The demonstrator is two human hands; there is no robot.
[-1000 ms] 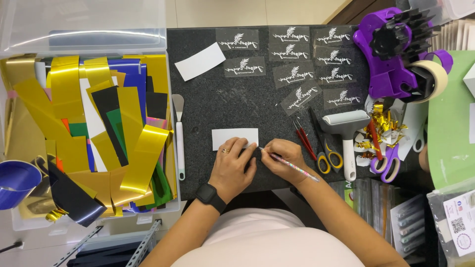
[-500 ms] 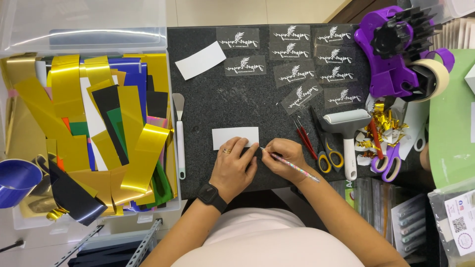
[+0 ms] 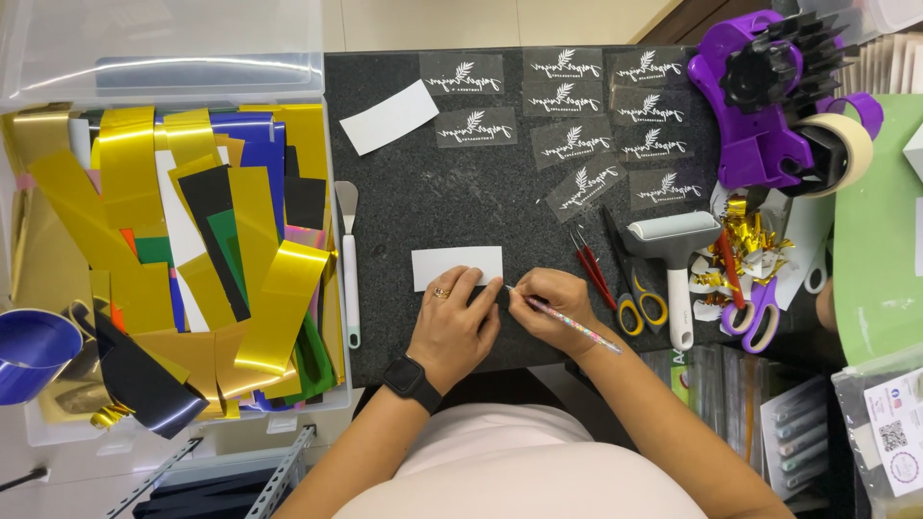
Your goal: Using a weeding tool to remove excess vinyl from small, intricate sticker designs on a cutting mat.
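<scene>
Left hand [image 3: 452, 322] is pressed flat on the white strip [image 3: 458, 265] mid-mat while the right hand [image 3: 556, 309] pinches a pick [image 3: 562, 321] at its edge, so one slip could gouge it or jab a finger.

Your left hand [image 3: 455, 327] lies palm down on the tabletop [image 3: 461, 207], fingers spread forward and pressing flat, wrist bent slightly inward. Just to its right, your right hand [image 3: 556, 308] is curled in a pen grip, fingertips pinched together and pointing toward the left hand's fingertips. Both forearms angle in from your body, meeting near the tabletop's front edge.
</scene>
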